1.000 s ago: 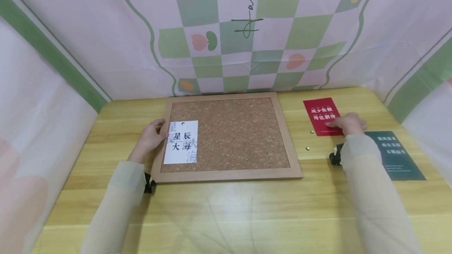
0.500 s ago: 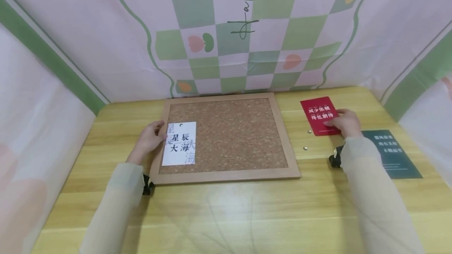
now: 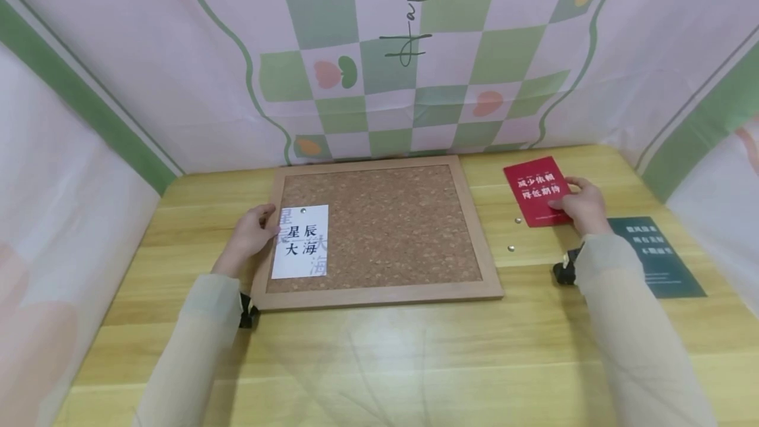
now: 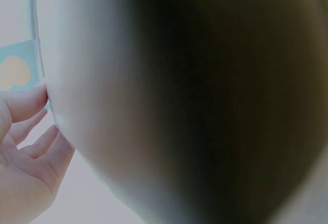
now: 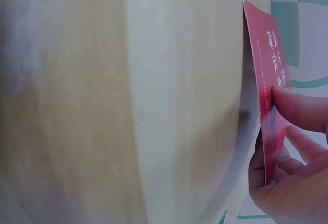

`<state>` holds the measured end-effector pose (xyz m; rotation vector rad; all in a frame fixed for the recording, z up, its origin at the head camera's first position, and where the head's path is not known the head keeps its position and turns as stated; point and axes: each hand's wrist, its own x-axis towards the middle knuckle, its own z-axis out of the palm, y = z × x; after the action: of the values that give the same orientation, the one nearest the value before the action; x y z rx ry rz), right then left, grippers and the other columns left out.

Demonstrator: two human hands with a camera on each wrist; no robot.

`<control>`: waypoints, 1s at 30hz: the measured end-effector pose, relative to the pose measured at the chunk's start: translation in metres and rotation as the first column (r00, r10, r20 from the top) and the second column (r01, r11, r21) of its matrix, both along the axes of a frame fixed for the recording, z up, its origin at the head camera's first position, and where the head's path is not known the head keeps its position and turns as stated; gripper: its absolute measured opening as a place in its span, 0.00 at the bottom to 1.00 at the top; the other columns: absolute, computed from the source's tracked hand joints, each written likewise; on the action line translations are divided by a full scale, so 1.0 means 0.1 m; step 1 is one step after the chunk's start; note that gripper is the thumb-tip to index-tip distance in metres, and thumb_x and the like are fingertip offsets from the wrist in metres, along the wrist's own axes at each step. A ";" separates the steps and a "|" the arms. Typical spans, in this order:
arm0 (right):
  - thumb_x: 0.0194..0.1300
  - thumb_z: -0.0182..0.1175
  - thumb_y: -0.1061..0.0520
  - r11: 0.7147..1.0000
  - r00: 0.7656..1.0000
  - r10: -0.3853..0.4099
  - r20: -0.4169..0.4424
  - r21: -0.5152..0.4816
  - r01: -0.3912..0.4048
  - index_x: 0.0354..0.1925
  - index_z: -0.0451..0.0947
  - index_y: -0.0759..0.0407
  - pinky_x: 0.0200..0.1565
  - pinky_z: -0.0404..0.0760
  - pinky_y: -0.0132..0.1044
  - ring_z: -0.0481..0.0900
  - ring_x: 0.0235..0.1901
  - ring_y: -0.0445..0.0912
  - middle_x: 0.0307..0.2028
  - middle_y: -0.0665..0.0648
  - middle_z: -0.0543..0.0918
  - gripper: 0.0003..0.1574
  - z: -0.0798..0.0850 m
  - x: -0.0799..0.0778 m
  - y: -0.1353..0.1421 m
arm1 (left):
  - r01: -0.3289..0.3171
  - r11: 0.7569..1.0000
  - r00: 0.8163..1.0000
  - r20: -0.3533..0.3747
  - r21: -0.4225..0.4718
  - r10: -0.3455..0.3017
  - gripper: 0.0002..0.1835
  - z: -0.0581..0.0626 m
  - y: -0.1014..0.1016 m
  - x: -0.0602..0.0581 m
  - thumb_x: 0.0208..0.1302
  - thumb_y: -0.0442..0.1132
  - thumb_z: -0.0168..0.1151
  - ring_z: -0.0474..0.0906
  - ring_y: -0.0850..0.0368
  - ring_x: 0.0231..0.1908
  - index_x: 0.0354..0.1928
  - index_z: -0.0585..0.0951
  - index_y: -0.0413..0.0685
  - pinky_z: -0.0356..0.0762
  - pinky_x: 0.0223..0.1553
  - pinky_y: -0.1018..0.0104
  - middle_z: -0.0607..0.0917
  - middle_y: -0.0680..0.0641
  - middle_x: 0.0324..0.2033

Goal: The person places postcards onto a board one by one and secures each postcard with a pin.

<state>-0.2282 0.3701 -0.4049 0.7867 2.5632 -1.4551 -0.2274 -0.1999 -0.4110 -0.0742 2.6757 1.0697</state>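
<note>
A wood-framed cork board (image 3: 385, 229) lies on the table. My left hand (image 3: 252, 232) holds its left edge; in the left wrist view the thumb (image 4: 31, 103) and fingertips (image 4: 56, 137) meet that edge. A white card (image 3: 300, 249) with dark characters lies on the board's left part, with a silver pushpin (image 3: 304, 211) near its top. To the right, my right hand (image 3: 584, 206) pinches the lower right corner of a red card (image 3: 536, 190). The right wrist view shows the thumb (image 5: 297, 108) on the card's printed face, fingers behind, and the card tilted off the table.
Two silver pushpins (image 3: 511, 248) lie on the table between the board and the red card. A dark green card (image 3: 667, 262) lies at the right, partly behind my right forearm. Printed cloth (image 3: 391, 104) hangs around the wooden table (image 3: 379, 361).
My right hand has raised the red card off the table, tilting it up. The head view has shifted slightly. My left hand stays at the board's left edge.
</note>
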 end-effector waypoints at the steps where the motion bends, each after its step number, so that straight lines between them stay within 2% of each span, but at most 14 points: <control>1: 0.64 0.51 0.67 1.000 1.000 0.002 -0.006 -0.002 -0.002 0.75 0.41 0.59 0.66 0.69 0.51 0.59 0.68 0.64 0.73 0.71 0.51 0.47 0.00 0.00 0.00 | 0.000 1.000 1.000 0.001 0.001 0.000 0.29 0.00 0.00 0.00 0.71 0.33 0.49 0.56 0.36 0.70 0.71 0.56 0.35 0.60 0.70 0.46 0.59 0.32 0.70; 4: 0.63 0.49 0.70 1.000 1.000 0.012 -0.021 -0.010 -0.013 0.75 0.40 0.57 0.68 0.65 0.53 0.57 0.69 0.65 0.73 0.71 0.48 0.48 0.02 0.00 0.00 | -0.001 1.000 1.000 0.003 0.001 0.001 0.29 0.00 -0.01 0.00 0.71 0.33 0.49 0.57 0.36 0.70 0.71 0.56 0.35 0.60 0.70 0.45 0.59 0.33 0.70; 11: 0.62 0.50 0.70 0.999 0.999 0.012 -0.042 -0.035 -0.013 0.75 0.40 0.56 0.65 0.71 0.43 0.61 0.68 0.62 0.72 0.70 0.53 0.50 0.11 -0.01 -0.05 | -0.002 1.000 1.000 0.005 0.000 0.002 0.29 -0.01 -0.01 0.00 0.71 0.33 0.49 0.58 0.36 0.69 0.71 0.56 0.35 0.61 0.69 0.45 0.60 0.32 0.70; 16: 0.62 0.52 0.67 0.998 0.998 0.025 -0.063 -0.048 -0.028 0.75 0.40 0.56 0.68 0.68 0.46 0.60 0.69 0.62 0.73 0.68 0.52 0.49 0.21 0.01 -0.13 | -0.002 1.000 1.000 0.005 0.000 0.002 0.29 -0.01 0.00 0.00 0.71 0.34 0.49 0.58 0.36 0.69 0.71 0.57 0.35 0.62 0.69 0.45 0.61 0.32 0.70; 18: 0.63 0.53 0.66 0.999 0.997 0.031 -0.067 -0.039 -0.034 0.75 0.41 0.54 0.64 0.72 0.40 0.67 0.64 0.58 0.73 0.69 0.53 0.49 0.25 0.02 -0.18 | -0.004 1.000 1.000 0.006 0.000 0.004 0.29 -0.01 0.00 0.00 0.71 0.34 0.49 0.59 0.36 0.69 0.71 0.57 0.36 0.62 0.69 0.45 0.61 0.33 0.70; 20: 0.64 0.53 0.65 0.998 0.997 0.031 -0.075 -0.044 -0.034 0.75 0.42 0.53 0.56 0.78 0.33 0.75 0.54 0.50 0.72 0.69 0.56 0.48 0.29 0.02 -0.23 | -0.005 1.000 1.000 0.007 0.003 0.005 0.29 -0.01 -0.01 0.00 0.72 0.34 0.48 0.58 0.37 0.69 0.71 0.57 0.36 0.62 0.69 0.45 0.61 0.33 0.70; 23: 0.64 0.54 0.64 0.997 0.996 0.032 -0.083 -0.066 -0.038 0.75 0.44 0.50 0.42 0.80 0.24 0.74 0.40 0.36 0.70 0.69 0.60 0.48 0.34 0.02 -0.32 | -0.006 1.000 1.000 0.008 0.007 0.006 0.29 -0.02 -0.01 -0.01 0.72 0.34 0.48 0.58 0.36 0.70 0.71 0.56 0.35 0.61 0.69 0.45 0.60 0.33 0.70; 30: 0.65 0.53 0.65 0.985 0.994 0.062 -0.095 -0.155 -0.076 0.75 0.44 0.49 0.41 0.81 0.25 0.75 0.35 0.33 0.64 0.63 0.64 0.47 0.46 0.03 -0.57 | -0.006 1.000 1.000 0.003 0.004 0.006 0.29 -0.04 -0.02 0.00 0.72 0.34 0.48 0.57 0.36 0.70 0.71 0.56 0.36 0.61 0.69 0.45 0.60 0.33 0.70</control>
<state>-0.2252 0.3135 -0.3586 0.6184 2.4708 -1.6827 -0.2277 -0.2018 -0.4149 -0.0834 2.6720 1.0754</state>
